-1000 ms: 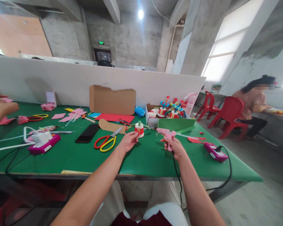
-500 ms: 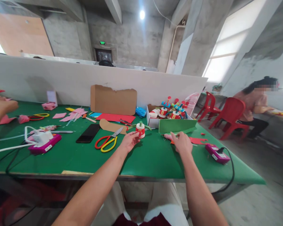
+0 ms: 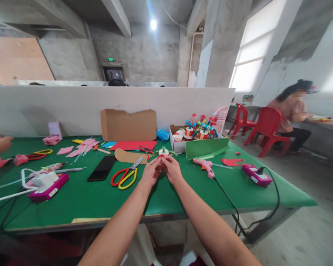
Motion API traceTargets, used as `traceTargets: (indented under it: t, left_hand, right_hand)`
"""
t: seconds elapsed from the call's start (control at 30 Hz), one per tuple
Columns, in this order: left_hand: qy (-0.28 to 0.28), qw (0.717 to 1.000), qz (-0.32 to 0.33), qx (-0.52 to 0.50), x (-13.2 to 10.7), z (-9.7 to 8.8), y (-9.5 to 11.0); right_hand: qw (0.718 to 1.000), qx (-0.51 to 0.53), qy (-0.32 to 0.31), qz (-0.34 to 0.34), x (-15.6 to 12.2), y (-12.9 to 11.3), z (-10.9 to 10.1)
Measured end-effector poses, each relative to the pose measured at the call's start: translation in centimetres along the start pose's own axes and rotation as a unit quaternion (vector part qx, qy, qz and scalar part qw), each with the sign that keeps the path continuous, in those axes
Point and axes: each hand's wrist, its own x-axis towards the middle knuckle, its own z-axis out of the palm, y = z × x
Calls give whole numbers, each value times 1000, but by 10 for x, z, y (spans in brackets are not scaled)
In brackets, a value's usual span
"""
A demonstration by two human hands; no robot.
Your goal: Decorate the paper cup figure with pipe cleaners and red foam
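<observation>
Between my two hands is a small red-and-white paper-cup figure with green spiral arms and a green coil on its white top. My left hand grips its left side, fingers closed. My right hand pinches its right side, and the fingertips of both hands meet at the red front, covering much of it. To the right, a pink glue gun lies on the table with its black cord trailing over the front edge. Left of my hands are scissors with one red and one yellow handle.
An open box with several finished-looking figures stands at the back right. A phone, brown cardboard and purple power strips lie around. Another person's hand is at far left; a person sits at far right.
My right hand has let go of the glue gun, leaving it on the table, and moved left to the cup figure. My left hand still holds the figure, now tilted differently.
</observation>
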Motion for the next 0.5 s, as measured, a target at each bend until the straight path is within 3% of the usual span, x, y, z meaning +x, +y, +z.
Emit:
traceTargets:
  t: [0.07, 0.13, 0.2, 0.27, 0.33, 0.4, 0.43, 0.5]
  left_hand:
    - [19, 997, 38, 68, -3, 1, 6]
    - [44, 975, 132, 172, -5, 3, 19]
    - [45, 919, 259, 295, 0, 7, 37]
    - [0, 835, 349, 425, 10, 18, 56]
    - [-55, 748, 371, 547, 26, 33, 70]
    - [-111, 683, 356, 628, 45, 51, 72]
    - [-136, 663, 341, 653, 54, 60, 70]
    - [-165, 661, 298, 669, 70, 75, 58]
  right_hand:
    - [999, -7, 39, -22, 8, -6, -9]
    - [993, -34, 97, -59, 17, -14, -22]
    - [983, -62, 148, -87, 27, -20, -36]
    - [977, -64, 179, -94, 34, -23, -48]
    - [973, -64, 203, -91, 37, -23, -56]
    - [967, -90, 221, -91, 38, -21, -59]
    - [963, -113, 226, -92, 39, -19, -60]
    - [955, -166, 228, -91, 39, -16, -62]
